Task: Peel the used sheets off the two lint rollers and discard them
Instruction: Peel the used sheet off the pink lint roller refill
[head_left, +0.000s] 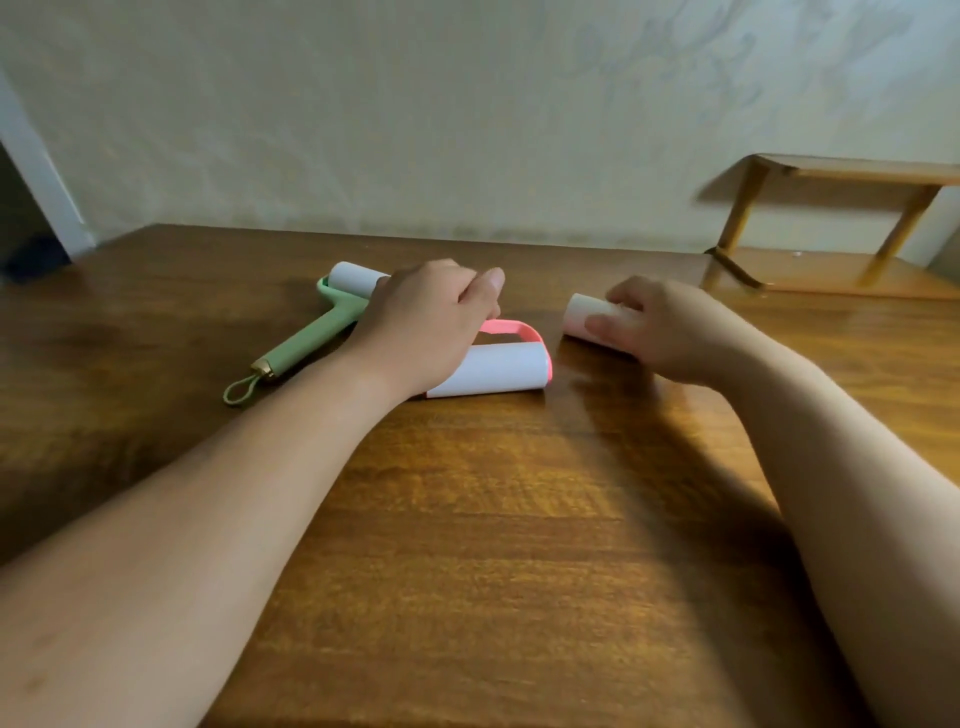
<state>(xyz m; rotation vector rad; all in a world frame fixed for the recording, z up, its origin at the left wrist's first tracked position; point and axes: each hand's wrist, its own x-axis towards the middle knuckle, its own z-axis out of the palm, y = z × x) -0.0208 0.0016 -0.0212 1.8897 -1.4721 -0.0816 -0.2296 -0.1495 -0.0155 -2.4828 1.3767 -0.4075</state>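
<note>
A green lint roller (311, 332) with a white roll and a loop at the end of its handle lies on the wooden table (493, 519), left of centre. My left hand (426, 322) rests over the right end of its roll, fingers curled; whether it grips the roll is hidden. A pink lint roller (498, 369) with a white roll lies just in front of that hand. To the right, my right hand (660, 332) is closed around a loose white and pale pink roll (587, 317) lying on the table.
A small wooden shelf stand (831, 223) sits at the table's back right corner. A pale wall runs behind the table. A white door frame (36, 171) shows at the far left.
</note>
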